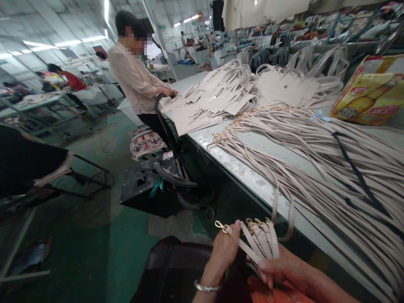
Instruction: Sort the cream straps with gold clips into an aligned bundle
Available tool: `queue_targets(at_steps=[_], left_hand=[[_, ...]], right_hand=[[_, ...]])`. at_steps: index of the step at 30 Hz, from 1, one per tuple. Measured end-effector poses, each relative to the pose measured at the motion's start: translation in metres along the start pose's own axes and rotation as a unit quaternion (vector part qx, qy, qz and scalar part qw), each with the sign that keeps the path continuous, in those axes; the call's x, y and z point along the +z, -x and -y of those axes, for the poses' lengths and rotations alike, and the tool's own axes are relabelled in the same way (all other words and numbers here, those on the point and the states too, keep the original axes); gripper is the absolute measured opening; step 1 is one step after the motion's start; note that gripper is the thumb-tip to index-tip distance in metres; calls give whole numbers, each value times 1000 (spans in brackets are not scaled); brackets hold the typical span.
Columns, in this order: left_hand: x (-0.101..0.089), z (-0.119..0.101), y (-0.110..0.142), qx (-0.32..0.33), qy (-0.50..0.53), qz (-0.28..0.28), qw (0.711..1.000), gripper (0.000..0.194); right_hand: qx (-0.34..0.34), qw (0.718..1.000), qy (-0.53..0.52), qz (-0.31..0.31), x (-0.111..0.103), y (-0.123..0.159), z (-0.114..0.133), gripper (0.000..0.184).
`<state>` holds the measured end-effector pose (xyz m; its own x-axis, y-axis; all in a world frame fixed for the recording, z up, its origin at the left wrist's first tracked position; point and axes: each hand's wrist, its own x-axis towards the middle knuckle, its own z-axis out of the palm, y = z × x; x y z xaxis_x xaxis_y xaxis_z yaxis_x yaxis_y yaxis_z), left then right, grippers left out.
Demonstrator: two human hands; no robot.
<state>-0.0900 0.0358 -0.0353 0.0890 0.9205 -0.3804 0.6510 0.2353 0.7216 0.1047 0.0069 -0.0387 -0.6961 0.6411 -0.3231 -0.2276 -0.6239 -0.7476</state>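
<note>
My right hand [282,269] grips a bundle of several beige straps [260,240] with gold clasps at their ends, low in front of the table edge. My left hand [223,252], a silver bracelet on its wrist, pinches one strap just below its gold clasp [220,226] at the left of the bundle. One strap loops up from the bundle onto the table. A large heap of long beige straps [318,164] covers the grey table [249,176] to my right.
Stacks of beige bag panels with handles [221,94] lie farther along the table, where another person [135,80] stands working. A yellow carton [372,92] sits at far right. A black machine with hoses [151,185] and a patterned stool stand on the green floor.
</note>
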Motion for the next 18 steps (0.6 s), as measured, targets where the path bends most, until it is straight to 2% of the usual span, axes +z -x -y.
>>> queue_targets(at_steps=[2, 4, 6, 8, 10, 12, 15, 16, 18], left_hand=[[4, 8, -14, -44, 156, -30, 986, 64], [10, 14, -23, -109, 323, -36, 939, 64], [16, 17, -26, -131, 439, 13, 889, 63], [20, 18, -20, -90, 509, 101, 850, 62], [23, 19, -12, -63, 538, 157, 826, 62], [22, 24, -6, -76, 531, 139, 833, 65], [14, 40, -8, -118, 492, 60, 861, 68], [9, 45, -10, -127, 438, 37, 889, 64], [-3, 49, -12, -132, 233, -19, 963, 53]], right_hand=[[5, 1000, -2, -10, -2, 1, 0, 50], [11, 1000, -12, -10, -2, 1, 1, 51], [4, 1000, -26, -6, 0, 0, 4, 63], [-15, 999, -39, 4, 3, 0, 7, 85], [-27, 998, -49, 0, 6, 0, 11, 95], [-33, 997, -63, -13, 6, 0, 13, 93], [-20, 997, -66, -19, 2, 1, 9, 61], [-15, 998, -59, -18, 0, 0, 7, 50], [-13, 999, -46, -21, -5, -1, 1, 39]])
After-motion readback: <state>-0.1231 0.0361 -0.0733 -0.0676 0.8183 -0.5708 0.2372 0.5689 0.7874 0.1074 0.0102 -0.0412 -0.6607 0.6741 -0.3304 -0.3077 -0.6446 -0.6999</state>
